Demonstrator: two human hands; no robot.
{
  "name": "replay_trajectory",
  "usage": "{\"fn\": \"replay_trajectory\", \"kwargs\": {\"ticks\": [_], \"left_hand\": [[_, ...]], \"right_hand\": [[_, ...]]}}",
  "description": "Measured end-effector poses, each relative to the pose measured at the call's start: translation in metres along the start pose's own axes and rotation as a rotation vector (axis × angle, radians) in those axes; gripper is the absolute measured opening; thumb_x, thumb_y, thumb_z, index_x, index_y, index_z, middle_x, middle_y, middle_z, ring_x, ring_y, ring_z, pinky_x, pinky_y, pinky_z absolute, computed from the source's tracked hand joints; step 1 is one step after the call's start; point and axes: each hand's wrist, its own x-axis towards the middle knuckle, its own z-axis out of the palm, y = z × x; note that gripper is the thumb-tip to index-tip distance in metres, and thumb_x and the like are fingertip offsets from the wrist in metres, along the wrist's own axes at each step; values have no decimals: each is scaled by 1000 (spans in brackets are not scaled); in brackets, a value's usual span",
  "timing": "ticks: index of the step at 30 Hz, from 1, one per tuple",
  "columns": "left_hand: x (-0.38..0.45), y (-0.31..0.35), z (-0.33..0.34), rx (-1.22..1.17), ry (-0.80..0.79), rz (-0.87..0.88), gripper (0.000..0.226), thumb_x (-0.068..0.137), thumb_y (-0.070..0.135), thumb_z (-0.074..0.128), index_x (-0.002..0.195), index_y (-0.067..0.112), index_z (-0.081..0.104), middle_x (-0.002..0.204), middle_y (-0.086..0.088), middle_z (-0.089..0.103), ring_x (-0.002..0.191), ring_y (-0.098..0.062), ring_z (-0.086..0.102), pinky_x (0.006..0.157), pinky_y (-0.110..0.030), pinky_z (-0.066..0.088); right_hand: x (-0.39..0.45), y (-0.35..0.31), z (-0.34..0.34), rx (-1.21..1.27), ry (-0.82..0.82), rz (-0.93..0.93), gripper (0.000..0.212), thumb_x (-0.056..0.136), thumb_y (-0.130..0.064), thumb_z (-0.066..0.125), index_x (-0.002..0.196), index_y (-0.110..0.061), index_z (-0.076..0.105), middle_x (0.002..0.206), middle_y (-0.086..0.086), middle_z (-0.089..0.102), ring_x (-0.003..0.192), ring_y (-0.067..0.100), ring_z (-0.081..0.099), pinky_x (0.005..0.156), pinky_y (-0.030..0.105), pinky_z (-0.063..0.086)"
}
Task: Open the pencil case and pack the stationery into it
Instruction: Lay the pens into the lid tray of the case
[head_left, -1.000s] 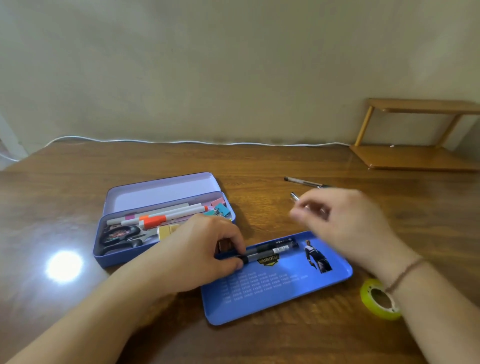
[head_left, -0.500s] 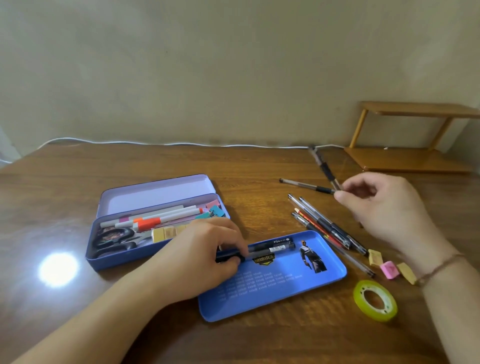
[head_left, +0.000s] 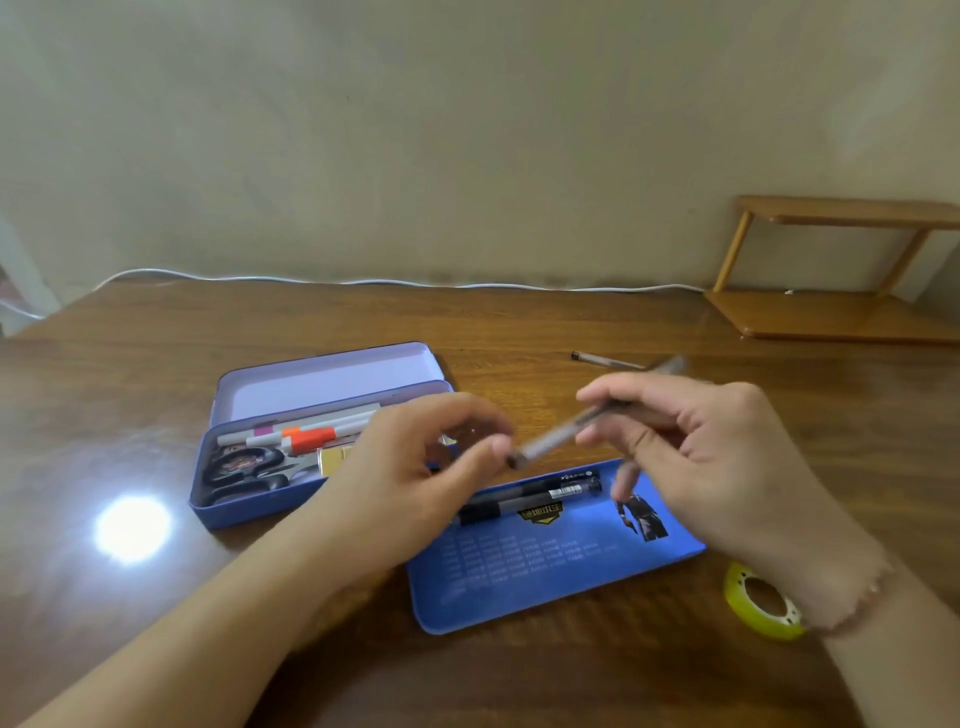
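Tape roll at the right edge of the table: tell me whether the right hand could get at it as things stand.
Probably not right away. The tape roll lies uncovered on the table beside the right wrist, but the right hand is pinching a pen and would have to put it down first.

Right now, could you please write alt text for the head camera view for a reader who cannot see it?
A person's right hand holds a blurred pen above a wooden table, its tip at the left hand. Below lie a blue tray holding two black pens and an open pencil case holding markers and scissors; a yellow tape roll sits right.
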Motion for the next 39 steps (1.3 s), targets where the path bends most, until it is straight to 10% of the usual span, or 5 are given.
{"fn": "replay_trajectory", "kwargs": {"ticks": [4,8,19,25,39], "left_hand": [[-3,8,-2,-324,-79,-4,29,91,39,55,103,20,73,90,-3,72,81,-24,66,74,-44,55],[-2,6,-4,-287,-24,43,19,85,37,66,96,25,74,78,5,72,69,-13,65,66,-25,52],[0,6,-9,-75,165,61,13,75,20,77,77,32,73,73,14,74,68,-8,70,67,-13,52],[-3,7,-11,165,-110,179,8,83,25,73,78,31,71,72,16,66,71,-10,63,62,-22,51],[-3,-12,-7,428,-295,189,10,79,30,73,88,33,70,102,22,62,96,2,57,82,-25,52]], "right_hand": [[-2,-7,18,-479,-77,-244,27,95,-45,49,106,-34,71,59,-12,65,49,8,56,44,24,47],[-2,-11,20,-648,-66,-298,23,91,-45,55,98,-33,73,63,-11,56,53,8,48,41,23,38],[6,11,-13,-109,-209,53,19,82,-30,72,97,-40,72,93,-22,68,91,0,62,73,11,46],[7,17,-4,-341,-351,63,17,76,-31,78,84,-45,73,87,-23,62,96,2,49,84,34,46],[7,19,17,-409,-345,92,13,76,-43,76,86,-38,68,79,-18,61,82,0,55,76,32,51]]}}
